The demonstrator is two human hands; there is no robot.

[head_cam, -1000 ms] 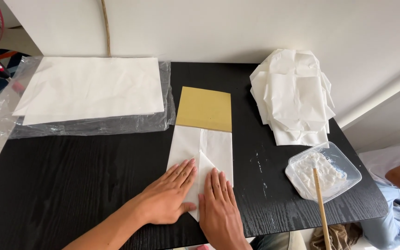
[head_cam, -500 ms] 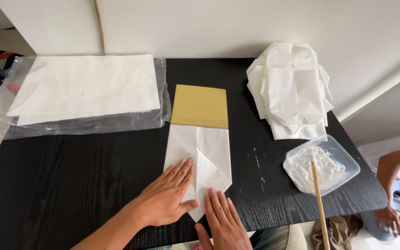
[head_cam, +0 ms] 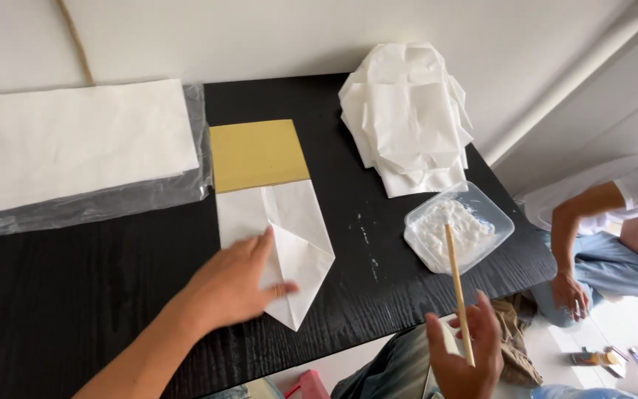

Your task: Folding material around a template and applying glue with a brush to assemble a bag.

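Observation:
My left hand (head_cam: 234, 284) lies flat on a folded white paper (head_cam: 297, 244) with a pointed lower end, pressing its left side to the black table (head_cam: 75, 295). A tan cardboard piece (head_cam: 256, 154) pokes out of the paper's top. My right hand (head_cam: 467, 355) is off the table's near edge, below a clear plastic tub of white paste (head_cam: 459, 229). Its fingers curl around the lower end of a thin wooden stick (head_cam: 453, 277) whose tip rests in the tub.
A stack of flat white sheets on clear plastic (head_cam: 75, 148) lies at the back left. A pile of folded white papers (head_cam: 407, 118) sits at the back right. Another person (head_cam: 607, 236) sits on the floor to the right.
My right hand has left the folded paper and dropped past the table's edge to the stick. The view has swung right. My left hand stays on the paper.

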